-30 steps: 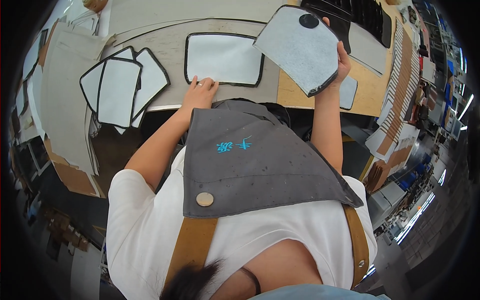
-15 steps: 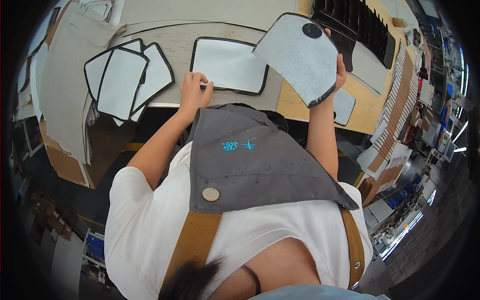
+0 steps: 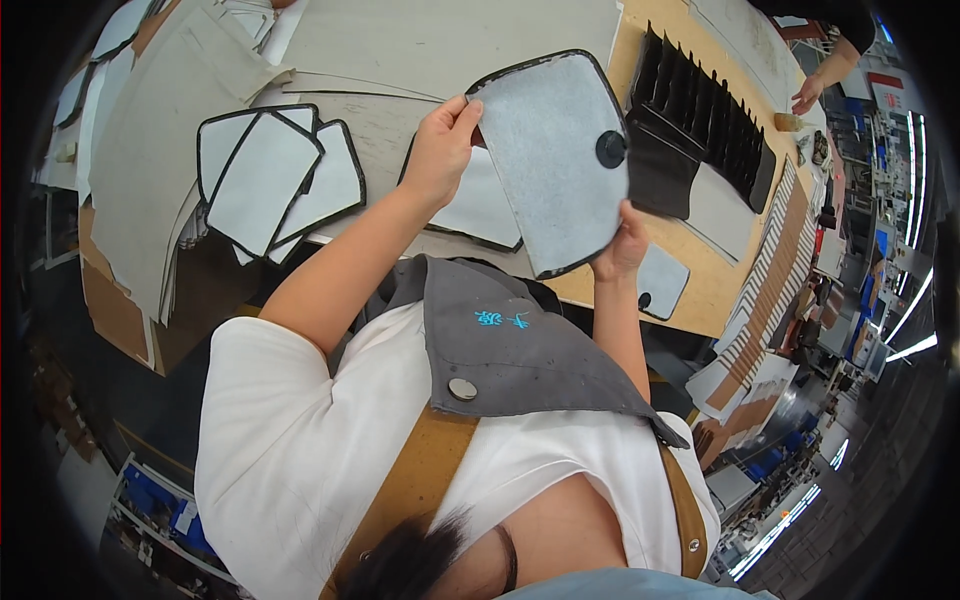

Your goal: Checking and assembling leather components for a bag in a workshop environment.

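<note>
- Held panel (image 3: 550, 165): pale grey-blue, dark-edged, with several straight sides; raised in both hands at the upper centre of the frame, tilted, its pale face towards the viewer.
- Black disc (image 3: 611, 149): round, on the pale face of the held panel, near its right edge.
- Left hand (image 3: 443, 150): at the panel's upper left corner; thumb and fingers closed in a pinch upon the edge.
- Right hand (image 3: 621, 245): at the panel's lower right edge; thumb against the edge, the other fingers largely hidden behind, the grip closed on the panel.
- White panel (image 3: 470, 205): black-bordered, flat on the grey work surface (image 3: 375, 125), partly covered from view by the left hand and the held panel.
- Overlapping white panels (image 3: 265, 185): black-bordered, fanned upon one another at the left of the frame.
- Small pale piece (image 3: 663, 283): just right of the right hand, bearing a black spot at its lower left, on a tan board (image 3: 708, 285).
- Black pieces (image 3: 690, 110): ranged in an overlapping row, upper right.
- Co-worker's hand (image 3: 808, 95): upper right corner region, near a small yellowish object (image 3: 788, 122).
</note>
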